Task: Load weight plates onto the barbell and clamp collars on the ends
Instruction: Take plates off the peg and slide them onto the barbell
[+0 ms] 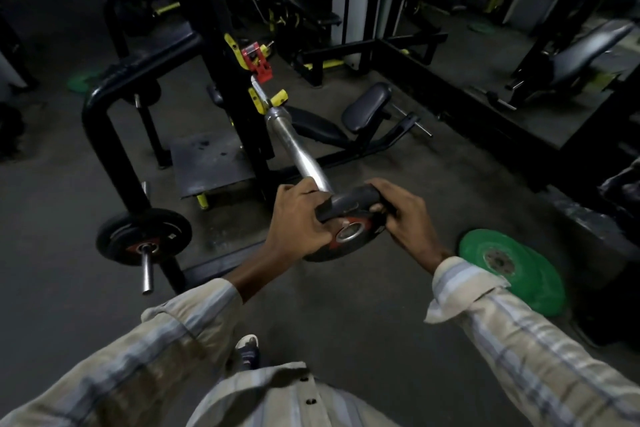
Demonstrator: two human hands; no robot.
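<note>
A steel barbell sleeve (pixel 298 152) runs from the yellow rack hook toward me. Both hands hold a small black weight plate (pixel 349 215) with a red centre ring at the sleeve's near end, its hole at the bar tip. My left hand (pixel 298 218) grips the plate's left rim and my right hand (pixel 405 215) grips its right rim. A red clamp collar (pixel 258 62) sits farther up on the rack. Two green plates (pixel 512 267) lie overlapped on the floor to the right.
To the left a black plate (pixel 143 236) hangs on a storage peg of a black frame. A black upright (pixel 221 45) and a padded bench (pixel 367 107) stand behind the bar. My shoe (pixel 247 350) is on the grey floor below.
</note>
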